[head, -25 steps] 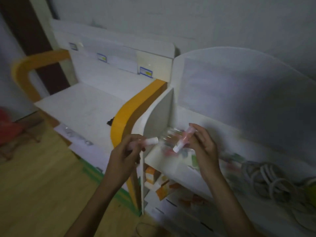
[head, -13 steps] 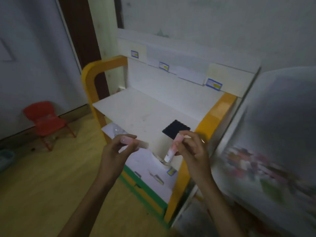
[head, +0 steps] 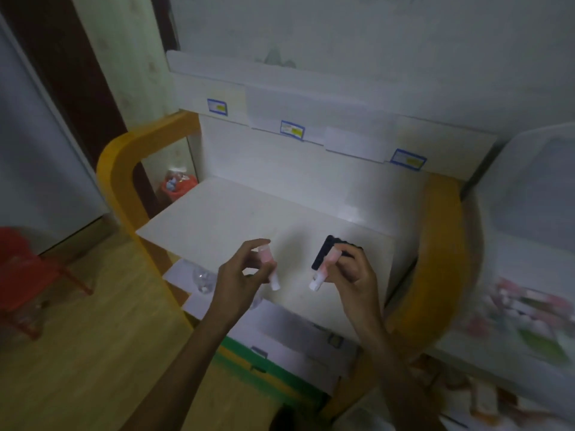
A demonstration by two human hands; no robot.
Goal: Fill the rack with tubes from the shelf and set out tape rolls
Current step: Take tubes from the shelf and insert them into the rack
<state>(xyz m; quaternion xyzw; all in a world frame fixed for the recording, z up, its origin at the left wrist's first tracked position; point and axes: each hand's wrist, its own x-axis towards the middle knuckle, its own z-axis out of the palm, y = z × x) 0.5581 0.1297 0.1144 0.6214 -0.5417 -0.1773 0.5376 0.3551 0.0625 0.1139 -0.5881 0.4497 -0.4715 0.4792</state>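
My left hand pinches a pink tube with a white cap, cap end down. In my right hand is a second pink tube, tilted with its white cap toward the lower left. Both hands hover over the white top shelf of the yellow-framed unit. A small black rack lies on that shelf just behind my right hand, partly hidden by my fingers. More tubes show as a blurred pile on the shelf at the far right.
The yellow frame curves round both sides of the white shelf. Blue-edged labels line the back panel. A red bin stands behind the left side and a red chair on the wooden floor at left.
The view has swung left from the tube shelf to the yellow-framed shelf. Both hands have carried their tubes over it, close to the black rack.
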